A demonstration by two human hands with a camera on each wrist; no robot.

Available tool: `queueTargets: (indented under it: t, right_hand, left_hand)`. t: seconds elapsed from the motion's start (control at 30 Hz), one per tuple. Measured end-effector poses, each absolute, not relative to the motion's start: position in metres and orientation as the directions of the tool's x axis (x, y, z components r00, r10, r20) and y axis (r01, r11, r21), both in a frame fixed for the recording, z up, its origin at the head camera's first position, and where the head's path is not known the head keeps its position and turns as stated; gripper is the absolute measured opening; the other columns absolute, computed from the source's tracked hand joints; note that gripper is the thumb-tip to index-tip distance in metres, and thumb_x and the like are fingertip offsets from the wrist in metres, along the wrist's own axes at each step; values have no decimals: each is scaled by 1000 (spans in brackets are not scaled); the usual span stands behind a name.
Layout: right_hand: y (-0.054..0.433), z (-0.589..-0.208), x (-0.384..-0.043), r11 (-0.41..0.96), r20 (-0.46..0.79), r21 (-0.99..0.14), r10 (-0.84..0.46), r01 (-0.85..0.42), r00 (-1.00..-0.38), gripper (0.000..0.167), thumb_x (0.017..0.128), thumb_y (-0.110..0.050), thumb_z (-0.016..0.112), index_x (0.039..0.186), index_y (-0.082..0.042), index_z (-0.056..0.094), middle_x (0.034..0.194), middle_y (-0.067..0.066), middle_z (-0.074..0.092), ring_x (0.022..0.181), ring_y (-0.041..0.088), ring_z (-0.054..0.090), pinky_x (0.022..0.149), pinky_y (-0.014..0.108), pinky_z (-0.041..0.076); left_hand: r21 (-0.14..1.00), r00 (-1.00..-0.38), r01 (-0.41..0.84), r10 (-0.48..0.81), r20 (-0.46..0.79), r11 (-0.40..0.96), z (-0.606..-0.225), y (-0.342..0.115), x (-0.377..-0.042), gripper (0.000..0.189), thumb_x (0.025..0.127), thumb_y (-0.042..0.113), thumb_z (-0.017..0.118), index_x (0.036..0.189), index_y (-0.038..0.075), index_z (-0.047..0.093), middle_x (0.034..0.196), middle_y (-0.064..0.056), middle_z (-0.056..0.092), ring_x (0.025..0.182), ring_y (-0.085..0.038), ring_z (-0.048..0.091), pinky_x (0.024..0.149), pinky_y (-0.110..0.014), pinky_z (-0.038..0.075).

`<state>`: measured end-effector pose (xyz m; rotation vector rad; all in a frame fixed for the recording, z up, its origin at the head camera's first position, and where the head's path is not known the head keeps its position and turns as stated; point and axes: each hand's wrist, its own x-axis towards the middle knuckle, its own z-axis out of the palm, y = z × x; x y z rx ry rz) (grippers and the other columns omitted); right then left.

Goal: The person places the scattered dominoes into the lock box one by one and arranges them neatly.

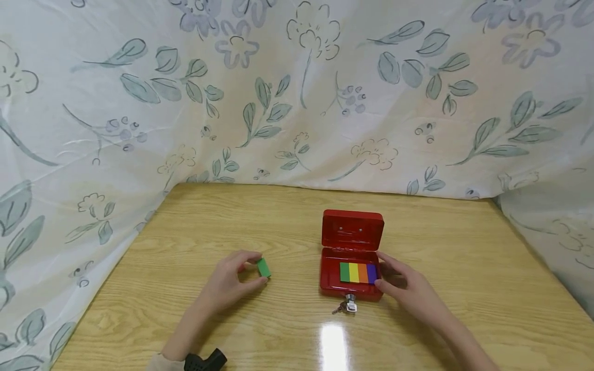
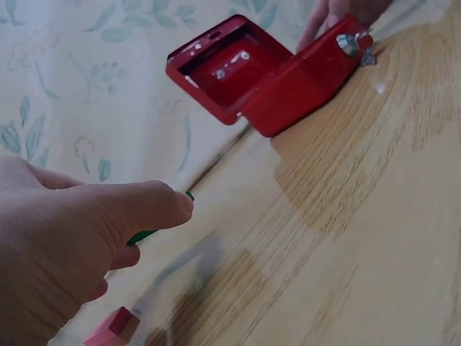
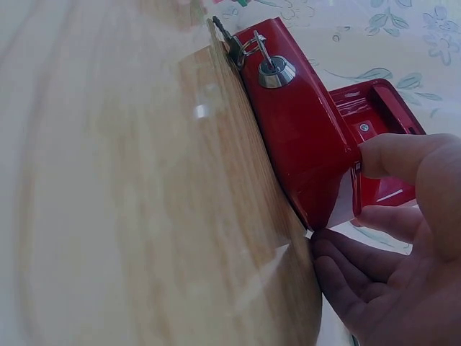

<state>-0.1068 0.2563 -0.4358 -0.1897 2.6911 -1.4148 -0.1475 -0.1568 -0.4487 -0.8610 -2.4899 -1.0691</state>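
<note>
My left hand (image 1: 228,278) pinches a green block (image 1: 263,268) between thumb and fingertips, to the left of a red cash box (image 1: 330,281). Most of that block is hidden behind the thumb in the left wrist view. Below the same hand, a pink block (image 2: 113,328) lies on the table. The cash box stands with its lid (image 1: 352,230) up. Inside it, green, yellow, orange and purple blocks (image 1: 358,273) sit side by side toward the right. My right hand (image 1: 408,288) holds the box's right side, its thumb at the rim near the front corner.
A silver lock (image 1: 350,298) with keys (image 1: 341,308) hanging from it is on the front of the box. The wooden table (image 1: 278,324) reaches back to a flower-patterned cloth (image 1: 297,103), which also hangs along both sides.
</note>
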Motion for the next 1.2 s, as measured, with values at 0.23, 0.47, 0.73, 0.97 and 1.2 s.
queueTargets:
  t: [0.23,0.47,0.73,0.97,1.2]
  right_hand:
    - [257,-437,-107,573,-26,-817,-147,-64,-989,65,96,-27,69,153,-14,41,139,19,55,119,36,59,96,51,50]
    - [257,-437,-108,571,-11,-817,-160,-83,-987,65,96,-27,69,153,-13,41,139,20,55,119,36,59,95,51,51]
    - [256,-435,-107,565,-37,-823,-152,-56,-988,66,96,-27,69,154,-14,41,140,19,54,120,37,58,95,50,51]
    - [256,-434,-107,565,-34,-823,-155,-60,-987,66,96,-28,69,154,-14,40,140,19,54,120,37,58,95,51,51]
    - [256,-435,-108,572,-30,-818,-156,-66,-987,66,96,-28,69,154,-14,40,139,19,55,120,36,58,95,51,51]
  left_hand:
    - [538,-751,658,417,511,526,-447,-151,-145,51,77,18,89,120,2,67,112,-3,69,103,-20,65,75,-43,58]
    - [466,-675,732,442,590,497,-448,-144,-145,51,74,17,91,116,3,68,108,-1,70,100,-18,65,84,-44,54]
    - [482,-645,763,453,615,431,-447,-137,-142,50,74,11,90,117,0,67,110,-3,70,101,-19,65,87,-40,54]
    - [488,-607,795,470,641,361,-448,-125,-141,50,74,8,89,118,-1,66,110,-6,70,100,-22,65,82,-42,56]
    - [484,-589,807,520,618,338,-442,-106,-139,49,76,12,88,119,0,67,112,-3,69,101,-20,65,85,-40,56]
